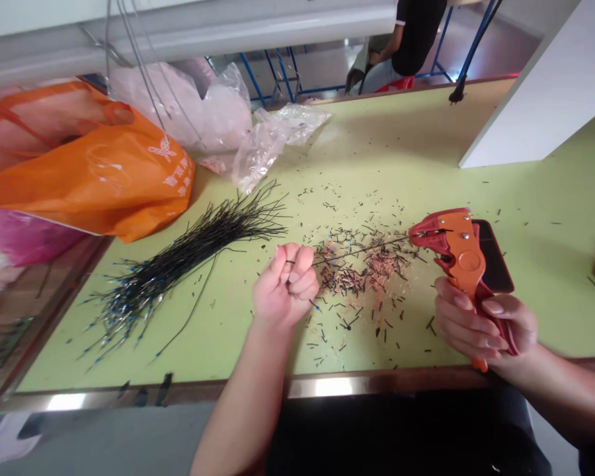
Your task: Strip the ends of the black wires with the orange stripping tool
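Note:
My left hand (286, 281) is closed around a thin black wire (361, 250) that runs right across the table to the jaws of an orange-red wire stripper (463, 254). The stripper's handles are wrapped by the fingers of my right hand (486, 324). A small blue tip shows just below my left hand. To the left lies a thick bundle of black wires (178, 264), many with blue ends. One loose wire (193, 307) lies beside the bundle. Short black offcuts and copper-coloured strands (377, 264) are scattered between my hands.
An orange bag (94, 165) and clear plastic bags (277, 135) stand at the back left. Behind the stripper lies a dark flat object (496, 258). A white panel (540, 92) rises at the back right. Beyond the green table (377, 145) a person (416, 36) sits.

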The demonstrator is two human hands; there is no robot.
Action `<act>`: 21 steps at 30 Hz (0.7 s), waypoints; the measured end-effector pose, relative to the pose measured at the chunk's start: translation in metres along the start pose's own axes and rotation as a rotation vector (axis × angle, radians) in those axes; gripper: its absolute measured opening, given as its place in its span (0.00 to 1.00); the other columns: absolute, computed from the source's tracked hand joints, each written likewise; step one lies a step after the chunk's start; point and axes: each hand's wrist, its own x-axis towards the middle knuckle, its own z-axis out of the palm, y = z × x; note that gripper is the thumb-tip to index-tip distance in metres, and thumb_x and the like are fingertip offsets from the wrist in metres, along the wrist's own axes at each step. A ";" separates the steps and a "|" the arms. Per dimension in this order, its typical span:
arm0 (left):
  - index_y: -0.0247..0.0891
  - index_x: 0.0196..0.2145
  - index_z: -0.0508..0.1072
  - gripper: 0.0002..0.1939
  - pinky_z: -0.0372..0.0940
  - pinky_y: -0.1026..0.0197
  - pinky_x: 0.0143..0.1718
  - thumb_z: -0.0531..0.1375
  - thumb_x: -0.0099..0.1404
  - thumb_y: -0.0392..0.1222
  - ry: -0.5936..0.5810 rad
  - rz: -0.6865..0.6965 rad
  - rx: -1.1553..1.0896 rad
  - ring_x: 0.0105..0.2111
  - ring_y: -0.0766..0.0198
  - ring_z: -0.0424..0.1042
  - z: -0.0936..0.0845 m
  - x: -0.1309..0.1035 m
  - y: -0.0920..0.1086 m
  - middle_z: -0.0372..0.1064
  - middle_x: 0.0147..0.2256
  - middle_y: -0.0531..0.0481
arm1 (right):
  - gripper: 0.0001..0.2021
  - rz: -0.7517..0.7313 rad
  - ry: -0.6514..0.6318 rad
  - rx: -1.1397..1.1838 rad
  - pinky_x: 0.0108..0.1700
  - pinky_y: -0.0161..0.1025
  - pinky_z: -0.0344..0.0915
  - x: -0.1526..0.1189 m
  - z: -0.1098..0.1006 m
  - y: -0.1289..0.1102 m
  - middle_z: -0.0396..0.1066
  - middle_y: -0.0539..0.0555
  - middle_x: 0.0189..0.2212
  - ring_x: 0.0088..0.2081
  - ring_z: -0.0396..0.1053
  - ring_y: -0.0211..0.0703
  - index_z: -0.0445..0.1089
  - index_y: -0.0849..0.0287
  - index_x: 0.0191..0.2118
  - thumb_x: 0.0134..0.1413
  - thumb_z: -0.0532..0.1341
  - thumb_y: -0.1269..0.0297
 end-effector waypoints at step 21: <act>0.39 0.24 0.44 0.31 0.33 0.64 0.14 0.56 0.77 0.53 0.157 0.098 0.186 0.17 0.72 0.27 -0.026 0.004 0.030 0.35 0.21 0.60 | 0.15 -0.016 0.138 -0.207 0.42 0.41 0.69 0.012 -0.023 0.009 0.66 0.51 0.32 0.33 0.65 0.41 0.74 0.60 0.45 0.48 0.64 0.66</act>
